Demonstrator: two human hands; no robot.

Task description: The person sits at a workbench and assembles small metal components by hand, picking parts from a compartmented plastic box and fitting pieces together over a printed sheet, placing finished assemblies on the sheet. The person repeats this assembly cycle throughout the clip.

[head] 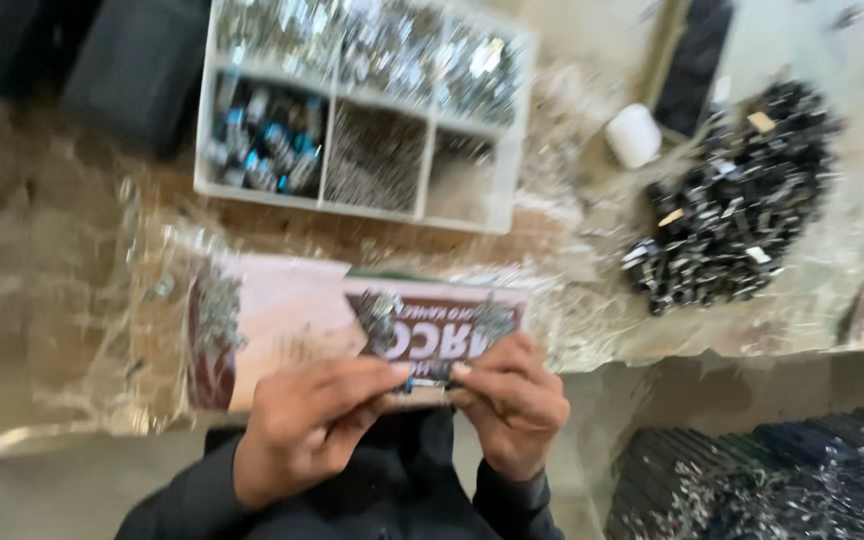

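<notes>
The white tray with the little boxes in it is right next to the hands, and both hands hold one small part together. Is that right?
Not quite. In the head view the white tray sits far back on the table, away from the hands. The left hand and right hand do hold one small part together, over a flat printed card.

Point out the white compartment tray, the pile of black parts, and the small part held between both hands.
White compartment tray (422, 120): head view, on a divider wall.
Pile of black parts (737, 215): head view, its middle.
Small part (427, 378): head view, between fingertips.

Bare hands (402, 420), dark long sleeves (192, 500)
</notes>
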